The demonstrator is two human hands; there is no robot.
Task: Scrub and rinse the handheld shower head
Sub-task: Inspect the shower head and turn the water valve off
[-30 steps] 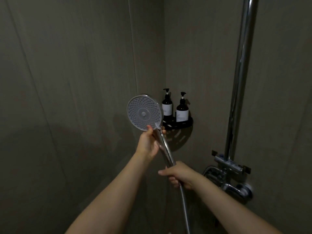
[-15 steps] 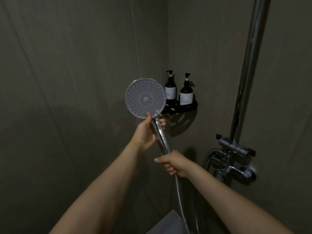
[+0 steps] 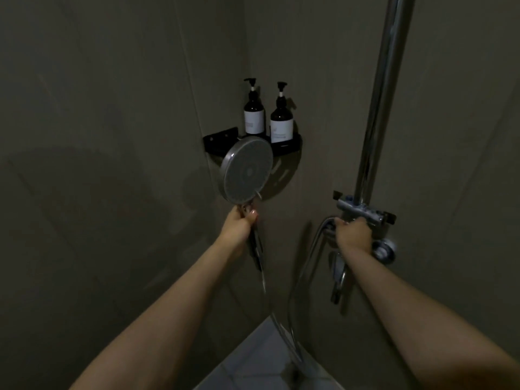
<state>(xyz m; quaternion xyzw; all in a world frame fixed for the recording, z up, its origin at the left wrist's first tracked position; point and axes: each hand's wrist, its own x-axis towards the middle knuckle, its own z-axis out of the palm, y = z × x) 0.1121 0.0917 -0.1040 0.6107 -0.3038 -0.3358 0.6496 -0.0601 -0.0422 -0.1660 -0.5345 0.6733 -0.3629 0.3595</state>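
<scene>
Right hand (image 3: pixel 352 233) now off the shower head (image 3: pixel 247 170) handle, gripping the mixer valve (image 3: pixel 363 213) on the wall instead. Shower head left to the left hand (image 3: pixel 239 222) alone, face turned more edge-on toward the corner shelf (image 3: pixel 292 144) than 0.5 s ago.

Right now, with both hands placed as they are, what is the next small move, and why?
Probably work the mixer valve with the right hand, which already grips it, to start water. The left hand holds the shower head by its handle, and no water is visibly flowing.

Round grey shower head (image 3: pixel 247 171), upright, nozzle face seemingly angled rightward.
</scene>
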